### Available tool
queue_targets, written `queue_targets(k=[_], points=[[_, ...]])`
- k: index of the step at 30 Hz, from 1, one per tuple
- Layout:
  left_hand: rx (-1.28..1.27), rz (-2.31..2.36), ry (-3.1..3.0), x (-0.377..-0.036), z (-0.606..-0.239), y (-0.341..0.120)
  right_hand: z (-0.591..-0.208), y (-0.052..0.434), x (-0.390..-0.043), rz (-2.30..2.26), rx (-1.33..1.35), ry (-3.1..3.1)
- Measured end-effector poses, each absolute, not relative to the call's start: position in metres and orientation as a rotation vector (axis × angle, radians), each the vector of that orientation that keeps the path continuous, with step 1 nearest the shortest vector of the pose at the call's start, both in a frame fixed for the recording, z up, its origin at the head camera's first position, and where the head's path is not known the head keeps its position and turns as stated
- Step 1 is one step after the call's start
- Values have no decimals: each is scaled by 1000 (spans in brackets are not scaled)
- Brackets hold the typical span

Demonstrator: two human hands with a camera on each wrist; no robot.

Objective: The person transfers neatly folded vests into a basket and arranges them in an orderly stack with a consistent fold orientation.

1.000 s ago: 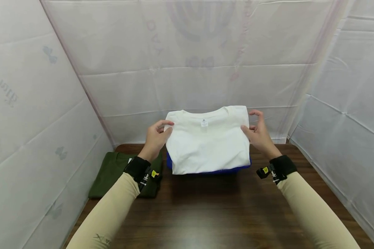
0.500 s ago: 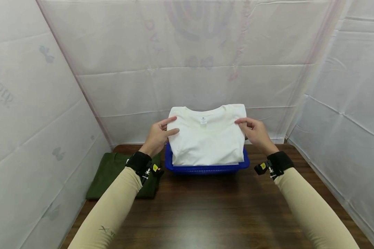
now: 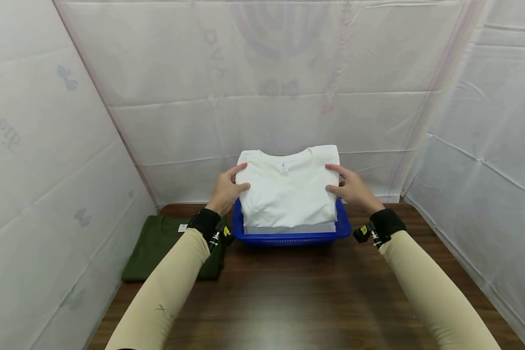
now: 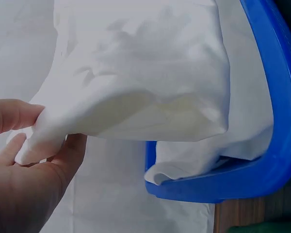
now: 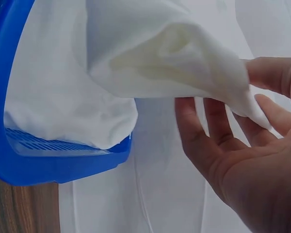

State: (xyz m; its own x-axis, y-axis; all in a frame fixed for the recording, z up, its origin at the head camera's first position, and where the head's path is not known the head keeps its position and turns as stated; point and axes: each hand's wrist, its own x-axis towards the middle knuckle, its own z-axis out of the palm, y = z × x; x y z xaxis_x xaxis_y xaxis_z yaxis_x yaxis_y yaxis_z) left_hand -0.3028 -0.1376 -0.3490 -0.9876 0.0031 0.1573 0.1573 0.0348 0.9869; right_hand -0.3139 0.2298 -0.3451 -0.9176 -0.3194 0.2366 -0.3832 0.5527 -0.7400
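A folded white t-shirt (image 3: 288, 192) with a small neck label is held level over a blue plastic basket (image 3: 290, 239) at the back of the table. My left hand (image 3: 235, 180) pinches its left edge, thumb on top and fingers beneath, as the left wrist view shows on the shirt (image 4: 145, 87). On the other side my right hand (image 3: 338, 179) pinches the right edge (image 5: 184, 58) the same way. Another white garment (image 3: 288, 227) lies in the basket under the held shirt. The basket rim (image 4: 262, 170) (image 5: 9, 160) shows in both wrist views.
A folded dark green shirt (image 3: 166, 245) lies on the brown wooden table (image 3: 288, 301) left of the basket, by my left forearm. White sheeting (image 3: 48, 146) walls in the table at the back and on both sides.
Both hands carried the white t-shirt away from me and down. It hid the basket's front rim before; now it sits low over the basket with the rim in view.
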Motion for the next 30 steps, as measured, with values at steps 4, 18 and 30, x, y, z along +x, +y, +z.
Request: queue_targets(k=[4,18,30], points=[[-143,-2029,-2212,-310,-356,-138,-351,225,-318,1255,648,-2763],[-70,-1724,-2496,-331,-390,-132,-382,216,-327,1131,493,-2937],[-43,-1575,-2651,-330,-403,-129,-400,212,-332,1241,374,-3076]])
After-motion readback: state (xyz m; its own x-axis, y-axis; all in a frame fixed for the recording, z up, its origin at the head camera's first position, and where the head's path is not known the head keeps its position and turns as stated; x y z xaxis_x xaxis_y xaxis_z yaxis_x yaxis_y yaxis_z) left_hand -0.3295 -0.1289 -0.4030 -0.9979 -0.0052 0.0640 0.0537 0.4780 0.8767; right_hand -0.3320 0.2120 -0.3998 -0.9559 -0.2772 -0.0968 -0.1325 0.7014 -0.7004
